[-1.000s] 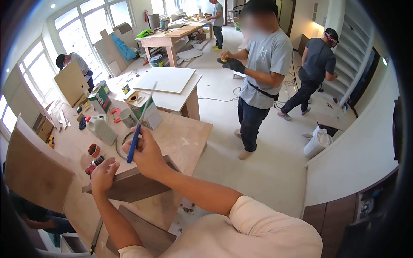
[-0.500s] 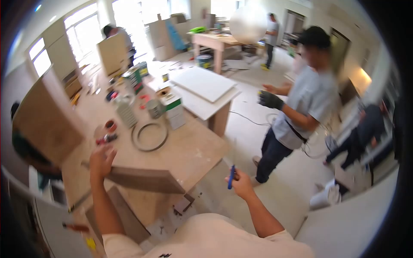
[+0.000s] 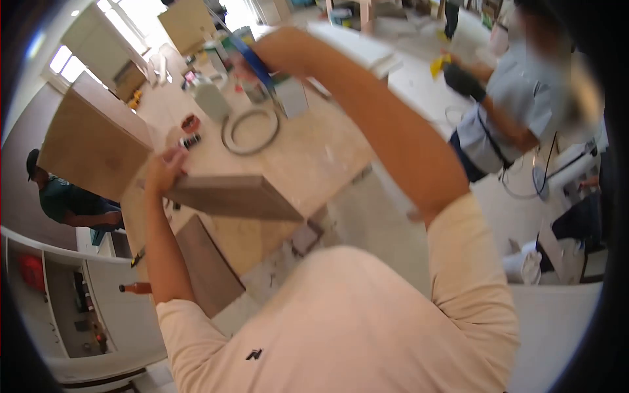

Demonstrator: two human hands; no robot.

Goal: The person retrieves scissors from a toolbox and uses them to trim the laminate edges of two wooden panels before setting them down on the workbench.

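My left hand [image 3: 168,170] grips the left end of a brown wooden board [image 3: 239,195] that stands on edge on the table. My right hand [image 3: 278,52] is raised over the far part of the table, closed round a blue-handled tool [image 3: 250,57]. A thin blurred blade seems to extend from the handle; its exact kind does not show. Beyond the board lie a ring-shaped coil of edging strip [image 3: 226,134], a small dark bottle [image 3: 190,141] and a red roll [image 3: 190,123]. Another brown panel [image 3: 204,265] leans below my left forearm.
A person in a grey shirt [image 3: 517,98] stands to the right, with a dark glove [image 3: 464,80]. Someone in dark green [image 3: 72,200] is at the left, behind a tall plywood sheet [image 3: 92,141]. Containers, including a white jug [image 3: 211,101], stand on the worktable [image 3: 314,164].
My right hand has swung up and left with the blue-handled tool, from beside the table to above it. The left hand stays on the board. The view has tilted downward.
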